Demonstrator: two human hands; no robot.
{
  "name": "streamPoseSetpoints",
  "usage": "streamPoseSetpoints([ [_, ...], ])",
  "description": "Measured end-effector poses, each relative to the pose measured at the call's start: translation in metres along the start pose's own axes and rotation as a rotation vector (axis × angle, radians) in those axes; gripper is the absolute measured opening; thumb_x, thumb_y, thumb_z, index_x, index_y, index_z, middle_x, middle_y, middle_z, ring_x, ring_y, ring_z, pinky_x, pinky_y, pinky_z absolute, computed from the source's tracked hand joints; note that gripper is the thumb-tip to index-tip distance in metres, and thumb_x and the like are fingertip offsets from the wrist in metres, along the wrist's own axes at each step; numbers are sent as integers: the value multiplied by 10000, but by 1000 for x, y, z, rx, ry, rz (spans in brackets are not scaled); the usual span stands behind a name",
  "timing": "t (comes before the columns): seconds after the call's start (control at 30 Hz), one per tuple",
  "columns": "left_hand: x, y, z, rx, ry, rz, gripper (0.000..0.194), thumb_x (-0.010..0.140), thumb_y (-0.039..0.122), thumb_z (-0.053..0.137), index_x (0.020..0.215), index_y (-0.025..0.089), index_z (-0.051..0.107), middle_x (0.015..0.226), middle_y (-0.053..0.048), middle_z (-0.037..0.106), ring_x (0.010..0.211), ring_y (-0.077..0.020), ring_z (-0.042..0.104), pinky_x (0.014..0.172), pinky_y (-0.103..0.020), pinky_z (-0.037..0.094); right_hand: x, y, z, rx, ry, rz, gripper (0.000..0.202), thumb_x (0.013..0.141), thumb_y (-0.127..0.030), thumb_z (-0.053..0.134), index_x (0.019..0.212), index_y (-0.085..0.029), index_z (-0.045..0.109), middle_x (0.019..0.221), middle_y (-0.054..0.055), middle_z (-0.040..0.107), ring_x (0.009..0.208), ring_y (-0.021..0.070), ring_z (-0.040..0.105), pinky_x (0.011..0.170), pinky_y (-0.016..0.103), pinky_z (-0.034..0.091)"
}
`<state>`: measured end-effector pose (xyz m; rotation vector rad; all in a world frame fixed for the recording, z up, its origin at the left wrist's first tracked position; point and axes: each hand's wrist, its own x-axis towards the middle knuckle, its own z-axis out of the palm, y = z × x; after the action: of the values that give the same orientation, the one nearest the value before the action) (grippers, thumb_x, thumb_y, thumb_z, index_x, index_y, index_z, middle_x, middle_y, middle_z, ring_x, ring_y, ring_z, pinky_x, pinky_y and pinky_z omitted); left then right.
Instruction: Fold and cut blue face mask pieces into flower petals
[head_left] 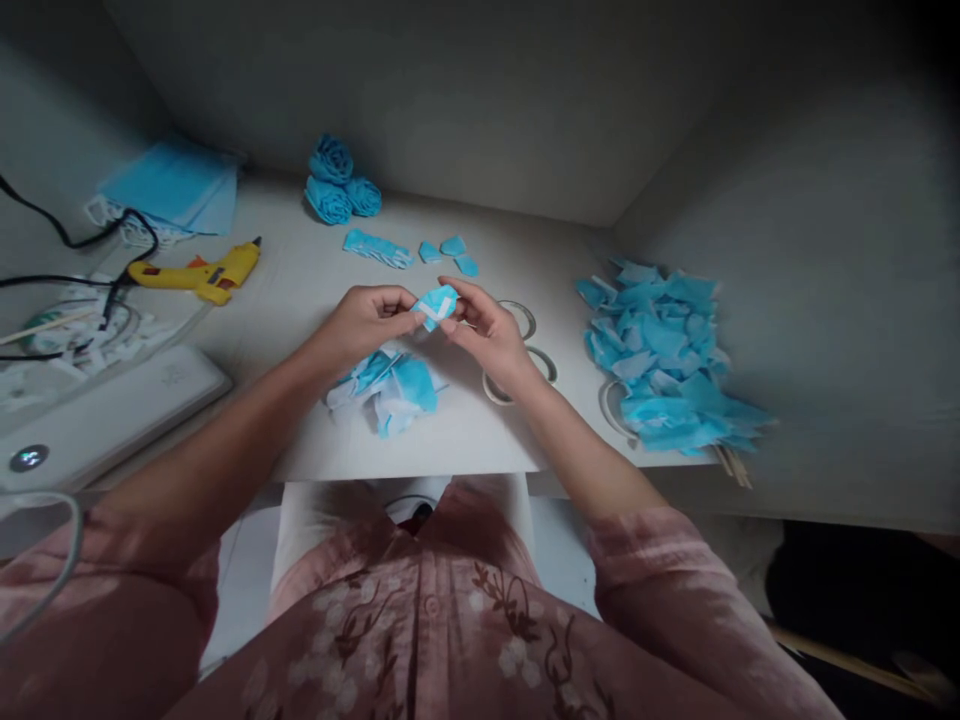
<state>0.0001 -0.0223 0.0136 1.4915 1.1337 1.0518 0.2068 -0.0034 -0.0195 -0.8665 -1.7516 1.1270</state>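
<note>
Between my two hands is a small folded blue-and-white petal (436,306), held above the middle of the table. My left hand (375,312) pinches its left side with thumb and fingers. On the other side, my right hand (486,325) grips its right edge. Below my left hand lies a loose pile of blue and white fabric pieces (397,390). Just beyond the hands are several small blue petals (453,246) and a row of overlapping folded pieces (377,248). Rolls of tape (541,368) lie under my right forearm, partly hidden.
Several blue fabric roses (330,198) stand at the back. A yellow glue gun (202,272), a stack of blue sheets (172,185), black cables and a long white device (112,415) are at left. A large heap of blue pieces (660,340) covers the right, beside another tape roll (615,408).
</note>
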Motion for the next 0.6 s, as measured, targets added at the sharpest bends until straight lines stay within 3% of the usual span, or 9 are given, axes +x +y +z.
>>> streamPoseSetpoints([
  [0.27, 0, 1, 0, -59, -19, 3, 356, 727, 497, 800, 820, 168, 702, 735, -3, 652, 711, -128, 573, 715, -259, 462, 0, 3, 1, -9, -25, -29, 658, 883, -546, 718, 1454, -261, 558, 901, 5, 648, 772, 142, 578, 725, 289, 554],
  [0.47, 2, -3, -1, -8, -6, 11, 320, 690, 447, 815, 741, 174, 656, 683, 25, 591, 661, -107, 512, 650, -246, 399, 2, 5, -1, -14, 24, -51, 640, 887, -548, 709, 1437, -254, 567, 892, 7, 657, 772, 141, 591, 756, 300, 556],
  [0.6, 2, -2, 0, -14, -2, 15, 322, 688, 437, 821, 728, 167, 650, 667, 29, 579, 639, -96, 488, 628, -242, 371, 3, 7, -5, 57, 35, -61, 618, 919, -551, 668, 1443, -242, 559, 994, 42, 688, 863, 154, 622, 786, 305, 580],
])
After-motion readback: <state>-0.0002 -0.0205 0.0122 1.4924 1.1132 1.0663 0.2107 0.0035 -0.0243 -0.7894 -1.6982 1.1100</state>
